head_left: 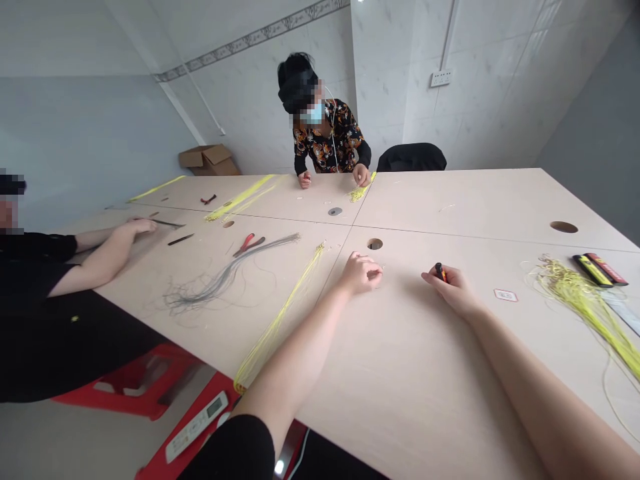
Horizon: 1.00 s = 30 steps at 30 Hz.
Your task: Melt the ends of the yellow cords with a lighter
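Pale beige laminate worktable (410, 380) is stretching across the view, with a person in a black floral shirt (327, 137) leaning over its far side and a person in black (45, 293) resting both forearms on its left side. A loose mass of thin yellow cord (585, 310) is lying near the table's right edge, while a long, narrow strand of yellow cord (280, 320) is running toward the near edge, left of the person's left arm. The left hand (361, 273) is resting on the tabletop with its fingers loosely curled; whether they are pinching anything tiny, I cannot tell. The right hand (450, 290) is clenched around a short black-and-orange cylinder (441, 271), gripping it between thumb and fingertips. Sitting at the top of that hand, well apart from the left hand, the cylinder is standing nearly upright in view, its long axis pointing away from the person and tilting slightly leftward.
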{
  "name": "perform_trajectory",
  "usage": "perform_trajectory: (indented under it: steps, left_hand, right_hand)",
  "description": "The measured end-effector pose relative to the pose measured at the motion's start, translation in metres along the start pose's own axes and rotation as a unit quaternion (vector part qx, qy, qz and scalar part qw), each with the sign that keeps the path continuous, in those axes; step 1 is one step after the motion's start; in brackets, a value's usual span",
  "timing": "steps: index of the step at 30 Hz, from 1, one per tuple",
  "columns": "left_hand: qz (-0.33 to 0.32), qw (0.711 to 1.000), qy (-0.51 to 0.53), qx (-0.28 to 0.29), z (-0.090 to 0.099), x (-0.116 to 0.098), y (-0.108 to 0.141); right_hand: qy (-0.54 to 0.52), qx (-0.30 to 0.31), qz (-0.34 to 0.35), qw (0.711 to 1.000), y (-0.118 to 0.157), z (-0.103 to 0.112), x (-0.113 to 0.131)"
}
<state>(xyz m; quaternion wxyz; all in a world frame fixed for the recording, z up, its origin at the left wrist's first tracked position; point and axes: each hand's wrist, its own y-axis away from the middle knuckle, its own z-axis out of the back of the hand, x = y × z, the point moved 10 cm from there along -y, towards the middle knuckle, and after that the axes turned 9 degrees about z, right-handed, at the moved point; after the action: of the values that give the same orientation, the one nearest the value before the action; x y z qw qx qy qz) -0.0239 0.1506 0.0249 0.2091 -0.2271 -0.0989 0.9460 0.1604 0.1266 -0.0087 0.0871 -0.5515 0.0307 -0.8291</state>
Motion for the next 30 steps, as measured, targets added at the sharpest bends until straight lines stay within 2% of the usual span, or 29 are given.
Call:
perform_trajectory:
  steps: [4,7,14,17,19,22,25,27,30]
  left_hand:
    - [-0.035,0.999,0.016,0.017,-0.006,-0.006,0.002]
    - [-0.036,0.999,0.03,0.012,-0.006,-0.004,0.002]
    - [-0.027,0.998,0.048,-0.041,0.003,0.0,-0.001]
    - [-0.006,0.996,0.039,-0.078,0.011,0.004,-0.002]
    - [0.018,0.996,0.037,-0.083,0.013,0.008,-0.003]
    - [0.066,0.995,0.036,-0.059,0.012,0.014,-0.003]
    - [0.1,0.995,0.018,-0.012,0.006,0.016,-0.003]
    - [0.103,0.995,-0.004,0.016,0.002,0.014,-0.003]
    - [0.067,0.996,-0.028,0.046,-0.003,0.007,-0.002]
  right_hand:
    - [0.011,0.004,-0.007,1.0,0.002,0.0,0.003]
    - [0.021,0.013,-0.015,1.0,0.004,-0.001,0.004]
    - [0.03,0.015,-0.007,0.999,0.003,-0.001,0.005]
    - [0.029,0.012,-0.011,0.999,0.002,-0.001,0.002]
    - [0.03,0.012,-0.013,0.999,0.002,-0.001,0.0]
    - [0.025,0.012,-0.003,1.0,0.0,-0.001,0.0]
    - [0.022,0.01,0.005,1.0,0.0,-0.001,0.003]
    - [0.022,0.009,0.001,1.0,0.0,0.0,0.005]
    - [0.02,0.009,-0.002,1.0,0.001,0.0,0.009]
